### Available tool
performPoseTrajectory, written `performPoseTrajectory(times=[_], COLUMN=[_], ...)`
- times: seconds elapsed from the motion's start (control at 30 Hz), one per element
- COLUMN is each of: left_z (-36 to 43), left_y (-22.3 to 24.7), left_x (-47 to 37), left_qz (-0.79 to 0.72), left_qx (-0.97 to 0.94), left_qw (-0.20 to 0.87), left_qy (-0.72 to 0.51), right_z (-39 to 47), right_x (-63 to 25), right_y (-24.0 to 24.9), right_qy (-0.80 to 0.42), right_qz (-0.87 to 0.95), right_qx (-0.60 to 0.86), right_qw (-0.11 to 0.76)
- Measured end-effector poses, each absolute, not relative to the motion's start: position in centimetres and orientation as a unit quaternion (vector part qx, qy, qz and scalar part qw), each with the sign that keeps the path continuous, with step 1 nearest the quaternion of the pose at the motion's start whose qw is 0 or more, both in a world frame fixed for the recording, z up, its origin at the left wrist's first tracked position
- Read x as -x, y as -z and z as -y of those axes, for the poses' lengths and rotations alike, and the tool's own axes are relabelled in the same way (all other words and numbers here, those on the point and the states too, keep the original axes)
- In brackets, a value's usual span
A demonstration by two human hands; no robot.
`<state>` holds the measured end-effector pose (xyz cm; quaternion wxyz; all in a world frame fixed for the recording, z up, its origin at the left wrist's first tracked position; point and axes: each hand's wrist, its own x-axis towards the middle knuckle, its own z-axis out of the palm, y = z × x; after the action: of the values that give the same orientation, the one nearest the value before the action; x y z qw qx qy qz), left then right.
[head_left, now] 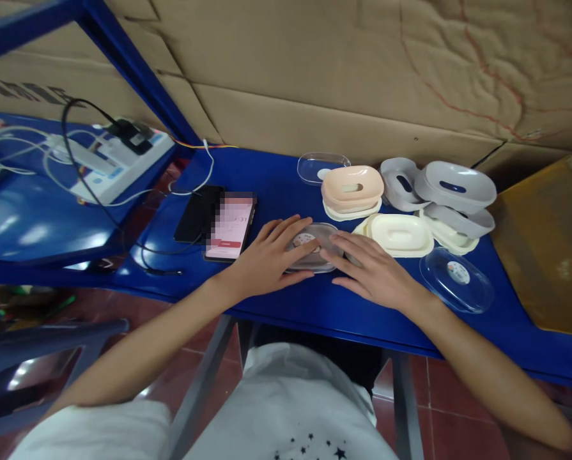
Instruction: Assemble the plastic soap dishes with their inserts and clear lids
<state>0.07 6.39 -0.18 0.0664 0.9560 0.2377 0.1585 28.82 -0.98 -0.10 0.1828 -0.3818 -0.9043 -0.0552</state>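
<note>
A soap dish with a clear lid (pixel 328 234) and a round sticker lies on the blue table in front of me. My left hand (pixel 273 255) rests on the lid's left side, fingers stretched out and apart. From the other side, the extended fingers of my right hand (pixel 374 265) touch the right end of the same dish. My fingers hide part of the lid and most of what is beneath it. Just beyond my right hand sits a cream soap dish base (pixel 401 235). Behind it is a stack topped by a peach soap dish tray (pixel 353 185).
Several grey trays (pixel 456 185) are piled at the back right. Clear lids lie at the right (pixel 456 281) and back (pixel 323 167). A lit phone (pixel 229 227) lies left of my hands, near a power strip (pixel 123 169) with cables. A brown box (pixel 549 249) stands far right.
</note>
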Motion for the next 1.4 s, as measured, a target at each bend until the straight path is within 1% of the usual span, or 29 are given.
performPoseTrajectory(times=[0.1, 0.2, 0.33, 0.47, 0.67, 0.77, 0.83, 0.93, 1.07, 1.17, 1.23, 1.33, 1.4], left_z=[-8.0, -9.9, -11.0, -10.1, -11.7, -13.1, -13.0, -10.5, -4.6, -0.4, 1.7, 3.6, 4.3], left_y=[-0.3, -0.5, -0.6, -1.5, -2.1, -1.8, -1.8, -2.5, -2.8, -1.7, -0.7, 0.4, 0.7], left_x=[0.2, 0.2, -1.4, -4.9, -10.2, -11.1, -10.6, -8.3, -3.9, -1.3, -0.2, 0.8, 1.3], left_qz=[-0.285, -0.355, -0.422, -0.370, -0.310, -0.294, -0.289, -0.285, -0.268, -0.254, -0.255, -0.254, -0.246], left_qx=[-0.942, -0.921, -0.888, -0.909, -0.937, -0.942, -0.938, -0.926, -0.915, -0.924, -0.927, -0.933, -0.938], left_qw=[0.061, 0.040, 0.006, -0.002, -0.009, 0.004, 0.013, 0.011, 0.024, 0.044, 0.044, 0.038, 0.045], left_qy=[-0.165, -0.157, -0.182, -0.192, -0.160, -0.161, -0.190, -0.247, -0.301, -0.283, -0.271, -0.253, -0.240], right_z=[0.6, 0.5, 0.4, 0.5, 0.7, 0.8, 0.7, 0.7, 0.6, 0.5, 0.7, 2.4, 4.8], right_x=[-31.3, -34.3, -35.9, -35.7, -34.7, -34.4, -34.5, -34.9, -34.6, -34.1, -34.4, -36.2, -37.6], right_y=[-1.5, -2.6, -2.9, -2.8, -2.2, -1.8, -1.8, -1.7, -1.3, -1.9, -3.1, -5.0, -5.1], right_qy=[0.048, 0.075, 0.107, 0.063, 0.012, 0.011, 0.015, 0.011, -0.011, -0.055, -0.063, -0.034, -0.012], right_qz=[0.873, 0.819, 0.794, 0.814, 0.838, 0.847, 0.845, 0.833, 0.824, 0.827, 0.822, 0.782, 0.741], right_qx=[0.431, 0.509, 0.552, 0.547, 0.524, 0.512, 0.516, 0.533, 0.542, 0.532, 0.535, 0.588, 0.646], right_qw=[0.224, 0.255, 0.232, 0.184, 0.152, 0.139, 0.140, 0.144, 0.166, 0.172, 0.183, 0.206, 0.183])
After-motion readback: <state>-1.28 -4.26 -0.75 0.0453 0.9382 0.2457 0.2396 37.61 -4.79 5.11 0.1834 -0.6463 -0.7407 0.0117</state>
